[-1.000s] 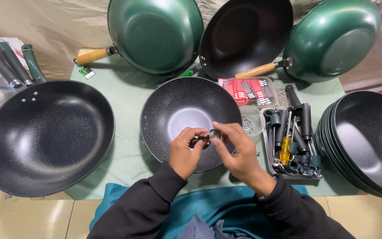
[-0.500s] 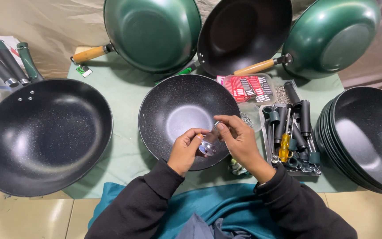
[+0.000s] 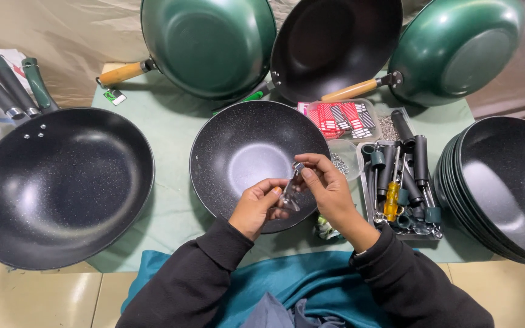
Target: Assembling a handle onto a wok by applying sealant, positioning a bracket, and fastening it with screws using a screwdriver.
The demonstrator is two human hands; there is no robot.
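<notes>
Nearest lies a teal cloth (image 3: 311,285) over the lap, between two black sleeves. Above it, the left hand (image 3: 257,203) and the right hand (image 3: 329,188) meet over the near rim of a black speckled wok (image 3: 238,152), and both grips pinch together a small shiny metal piece in a clear wrapper (image 3: 290,191). To the right stands a metal tray (image 3: 367,200) with black handles and a yellow screwdriver (image 3: 391,200), beside a stack of black woks (image 3: 505,182). To the left rests a bigger wok (image 3: 56,188) on the pale green tabletop (image 3: 171,133). Farthest, three woks lean, two glossy green with wooden handles.
</notes>
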